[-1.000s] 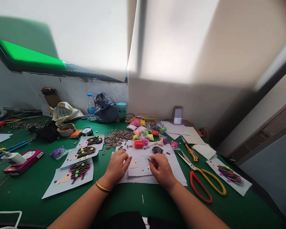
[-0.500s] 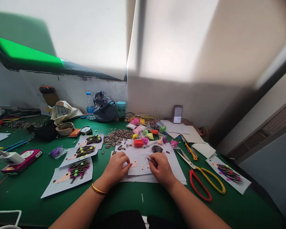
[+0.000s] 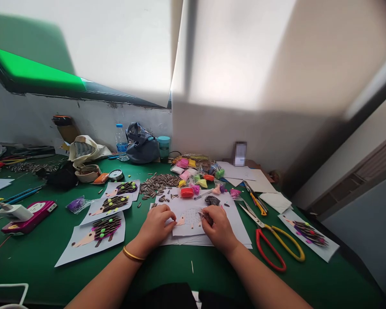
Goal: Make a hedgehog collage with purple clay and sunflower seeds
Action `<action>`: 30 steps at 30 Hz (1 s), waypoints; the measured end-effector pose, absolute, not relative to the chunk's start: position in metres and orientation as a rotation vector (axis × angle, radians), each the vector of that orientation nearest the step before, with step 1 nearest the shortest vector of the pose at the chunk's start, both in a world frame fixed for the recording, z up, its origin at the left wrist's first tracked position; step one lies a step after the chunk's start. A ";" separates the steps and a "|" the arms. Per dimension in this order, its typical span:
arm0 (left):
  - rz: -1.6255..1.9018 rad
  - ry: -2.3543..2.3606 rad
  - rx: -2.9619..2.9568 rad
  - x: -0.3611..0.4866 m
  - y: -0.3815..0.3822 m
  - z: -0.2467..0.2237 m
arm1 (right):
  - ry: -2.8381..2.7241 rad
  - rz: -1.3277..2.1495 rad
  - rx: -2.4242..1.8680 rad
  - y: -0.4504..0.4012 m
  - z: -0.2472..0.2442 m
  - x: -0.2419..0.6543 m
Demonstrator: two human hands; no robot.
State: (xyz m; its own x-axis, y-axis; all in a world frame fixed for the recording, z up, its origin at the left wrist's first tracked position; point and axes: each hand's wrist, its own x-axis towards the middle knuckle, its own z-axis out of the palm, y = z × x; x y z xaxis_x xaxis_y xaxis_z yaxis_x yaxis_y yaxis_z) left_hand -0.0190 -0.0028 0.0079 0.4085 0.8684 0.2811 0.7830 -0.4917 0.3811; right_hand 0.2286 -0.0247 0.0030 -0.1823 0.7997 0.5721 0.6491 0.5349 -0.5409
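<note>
A small white sheet with a hedgehog drawing (image 3: pixel 190 218) lies on a stack of larger white sheets (image 3: pixel 236 223). Its face and feet are flesh-coloured, and its body is pale and dotted. My left hand (image 3: pixel 159 225) rests at the drawing's left edge, fingers curled and thumb close to the forefinger; whatever sits between them is hidden. On the right edge, my right hand (image 3: pixel 219 227) is closed, with something dark and a bit of clear plastic showing at its fingertips. Just beyond it lies a bag of black clay (image 3: pixel 212 200).
Sunflower seeds (image 3: pixel 157 186) and bagged coloured clay (image 3: pixel 193 171) lie behind the sheets. Finished hedgehog pictures (image 3: pixel 98 234) are at left, another picture (image 3: pixel 309 234) at right. Large scissors (image 3: pixel 265 227) lie open beside my right arm. A toothpick (image 3: pixel 192 267) lies in front.
Both hands stay in nearly the same place, with only tiny shifts at the fingers. The sheets and other things have not moved.
</note>
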 end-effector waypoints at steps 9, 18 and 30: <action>0.563 1.462 2.509 -0.021 0.001 0.004 | -1.913 0.223 -1.179 -0.025 0.002 0.229; 0.636 1.463 2.502 -0.026 0.001 0.006 | -1.913 0.227 -1.191 -0.026 0.005 0.228; 0.628 1.507 2.485 -0.027 -0.015 0.004 | -1.923 0.215 -1.194 -0.026 0.005 0.228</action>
